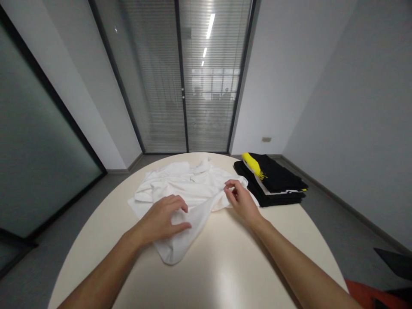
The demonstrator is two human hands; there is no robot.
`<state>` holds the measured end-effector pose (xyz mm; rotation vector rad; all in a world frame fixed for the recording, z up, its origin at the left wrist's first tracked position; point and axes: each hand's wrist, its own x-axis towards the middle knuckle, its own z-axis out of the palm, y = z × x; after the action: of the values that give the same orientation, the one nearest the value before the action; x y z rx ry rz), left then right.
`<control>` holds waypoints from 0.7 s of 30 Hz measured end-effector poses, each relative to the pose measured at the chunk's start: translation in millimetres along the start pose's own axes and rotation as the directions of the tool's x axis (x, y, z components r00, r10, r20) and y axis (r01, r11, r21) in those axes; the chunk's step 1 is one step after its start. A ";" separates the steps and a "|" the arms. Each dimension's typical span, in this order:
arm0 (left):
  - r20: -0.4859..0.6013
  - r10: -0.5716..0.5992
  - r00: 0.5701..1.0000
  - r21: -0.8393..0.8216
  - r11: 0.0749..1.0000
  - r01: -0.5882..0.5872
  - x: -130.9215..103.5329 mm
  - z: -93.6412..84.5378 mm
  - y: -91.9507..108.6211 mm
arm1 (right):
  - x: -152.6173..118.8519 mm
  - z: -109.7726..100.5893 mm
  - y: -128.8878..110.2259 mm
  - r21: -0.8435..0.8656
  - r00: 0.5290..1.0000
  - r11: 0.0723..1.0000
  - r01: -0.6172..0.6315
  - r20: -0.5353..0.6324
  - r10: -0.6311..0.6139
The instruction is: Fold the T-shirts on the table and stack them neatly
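A crumpled white cloth garment (183, 184) lies spread on the round table, its kind hard to make out among the folds. One rounded end of it points toward me. Over this near part is my left hand (169, 219), thumb and fingers apart, with nothing visible between them. My right hand (238, 195) pinches the garment's right side between thumb and fingers. From that pinch a stretched fold runs down to the near end.
Folded dark clothes (277, 176) form a stack at the table's right edge, with a yellow fringed cloth (252, 164) on it. The pale round table (222, 266) faces a glass partition (206, 107) with blinds. Something red (370, 296) shows at lower right.
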<state>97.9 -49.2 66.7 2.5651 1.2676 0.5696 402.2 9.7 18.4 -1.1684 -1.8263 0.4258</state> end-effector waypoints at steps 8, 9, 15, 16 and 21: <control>0.034 -0.194 0.980 -0.101 0.975 0.196 3.1 24.4 -2.5 | -2.3 -10.6 0.1 -0.221 0.955 0.934 0.281 0.162 -0.249; -0.003 -0.255 0.967 -0.202 0.947 0.249 4.3 25.3 -9.6 | -2.7 -11.8 -3.5 -0.237 0.940 0.916 0.322 0.196 -0.280; -0.008 -0.544 0.839 -0.706 0.597 0.380 12.4 27.5 -41.1 | -5.4 -11.6 -15.6 -0.304 0.867 0.841 0.448 0.375 -0.327; 0.006 -0.579 0.815 -0.714 0.568 0.409 13.6 27.0 -43.8 | -5.5 -11.3 -14.7 -0.318 0.857 0.825 0.468 0.390 -0.336; -0.100 -0.652 0.752 -0.632 0.625 0.458 17.6 22.4 -54.4 | -3.5 -11.4 -4.9 -0.357 0.831 0.767 0.533 0.389 -0.397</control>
<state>78.8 -3.0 31.0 1.4881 1.5955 1.0550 409.5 2.4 26.1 -0.9085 -2.4869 -0.1490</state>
